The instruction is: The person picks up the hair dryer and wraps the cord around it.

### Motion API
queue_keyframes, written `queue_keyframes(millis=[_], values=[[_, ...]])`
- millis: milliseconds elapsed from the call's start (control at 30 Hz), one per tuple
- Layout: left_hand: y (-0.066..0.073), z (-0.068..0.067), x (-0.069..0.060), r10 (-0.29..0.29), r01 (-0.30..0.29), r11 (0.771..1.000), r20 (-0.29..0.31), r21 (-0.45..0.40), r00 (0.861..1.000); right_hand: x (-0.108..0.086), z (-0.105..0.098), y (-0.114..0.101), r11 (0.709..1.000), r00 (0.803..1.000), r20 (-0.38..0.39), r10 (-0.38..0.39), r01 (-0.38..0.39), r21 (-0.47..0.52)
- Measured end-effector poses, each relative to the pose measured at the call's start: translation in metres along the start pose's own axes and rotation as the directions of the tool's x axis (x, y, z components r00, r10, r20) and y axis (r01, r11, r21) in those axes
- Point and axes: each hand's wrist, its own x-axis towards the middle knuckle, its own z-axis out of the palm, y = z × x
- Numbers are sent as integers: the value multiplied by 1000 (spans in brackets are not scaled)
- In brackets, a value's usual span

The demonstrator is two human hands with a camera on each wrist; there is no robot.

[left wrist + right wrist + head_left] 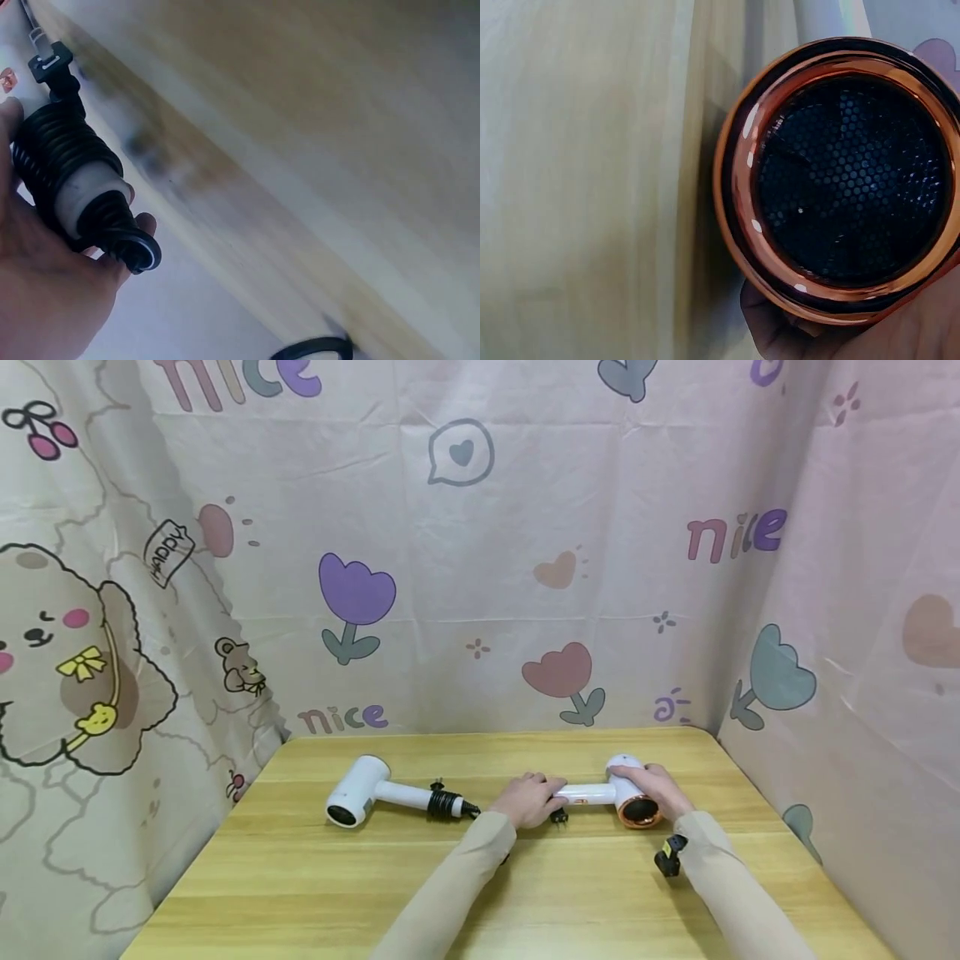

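A white hair dryer with a copper-coloured rim around its dark mesh end is at the right of the table in the head view. My left hand grips the end of its handle, where black cord is wound in coils. The plug sticks out beside these coils in the left wrist view. My right hand holds the dryer's barrel, with fingers over the top; in the right wrist view some of them show under the rim, partly hidden.
Another white hair dryer lies at the left, with black cord wound on its handle and its plug behind. The wooden table meets a patterned curtain at the back and sides. A small black device sits at my right wrist.
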Motion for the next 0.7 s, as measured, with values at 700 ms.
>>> queue_keyframes(millis=[700], values=[[-6, -10, -25, -65, 65, 998, -49, -13, 997, -16, 20, -13, 806, 927, -125, -353, 234, -544]])
